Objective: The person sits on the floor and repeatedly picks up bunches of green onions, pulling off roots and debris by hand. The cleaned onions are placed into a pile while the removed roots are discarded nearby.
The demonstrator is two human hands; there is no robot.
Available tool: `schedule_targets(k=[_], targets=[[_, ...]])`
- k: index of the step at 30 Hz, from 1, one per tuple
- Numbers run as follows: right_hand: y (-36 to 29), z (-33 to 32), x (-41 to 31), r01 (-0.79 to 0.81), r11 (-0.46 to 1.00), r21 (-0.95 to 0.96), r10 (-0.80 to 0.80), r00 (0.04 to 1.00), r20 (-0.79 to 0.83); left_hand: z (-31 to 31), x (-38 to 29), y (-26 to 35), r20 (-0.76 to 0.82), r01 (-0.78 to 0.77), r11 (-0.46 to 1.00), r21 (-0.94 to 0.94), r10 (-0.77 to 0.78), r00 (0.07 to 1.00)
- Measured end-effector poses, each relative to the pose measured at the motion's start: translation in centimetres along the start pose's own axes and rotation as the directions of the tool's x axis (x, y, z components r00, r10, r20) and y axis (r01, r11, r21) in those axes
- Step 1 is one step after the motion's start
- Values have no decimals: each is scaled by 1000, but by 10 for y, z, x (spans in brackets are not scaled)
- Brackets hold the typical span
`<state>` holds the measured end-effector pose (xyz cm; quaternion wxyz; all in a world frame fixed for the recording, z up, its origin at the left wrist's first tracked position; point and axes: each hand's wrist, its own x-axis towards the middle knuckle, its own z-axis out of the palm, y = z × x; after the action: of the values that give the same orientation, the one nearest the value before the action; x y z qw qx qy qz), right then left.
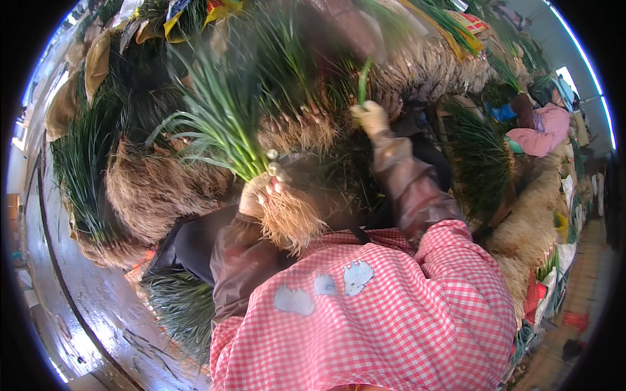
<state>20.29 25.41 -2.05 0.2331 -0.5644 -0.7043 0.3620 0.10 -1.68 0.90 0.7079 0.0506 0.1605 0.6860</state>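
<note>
My left hand (254, 194), gloved, is closed around the base of a bunch of green onions (234, 141). Their leaves fan up to the left, and the tangled pale roots (291, 220) hang toward my lap. My right hand (371, 119), also gloved, is raised to the right and grips a single green leaf or stalk (363, 82) that points upward. Between and beyond my hands, more green onions (313, 117) lie with their reddish bulbs and roots toward me. Brown plastic sleeve covers are on both forearms.
Large root-covered bundles (156, 190) are piled at my left, beside a wet floor (88, 313). More bundles (479, 156) lie at my right. A co-worker in pink (543, 127) sits at the far right. A blurred brown shape (342, 29) is across from me.
</note>
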Motion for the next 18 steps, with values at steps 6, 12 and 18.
schedule_targets(k=[6, 12, 18], targets=[[39, -44, -1, 128, 669, -732, -113, 991, 70, -4, 15, 1, -145, -45, 999, 10, 46, 988], [-26, 97, 11, 331, 620, -712, -139, 939, 315, -27, 33, -3, -153, 5, 973, -231, -41, 987], [-40, 11, 10, -192, 840, 508, -263, 674, 690, -21, 40, -14, -122, 22, 984, -175, -43, 992]])
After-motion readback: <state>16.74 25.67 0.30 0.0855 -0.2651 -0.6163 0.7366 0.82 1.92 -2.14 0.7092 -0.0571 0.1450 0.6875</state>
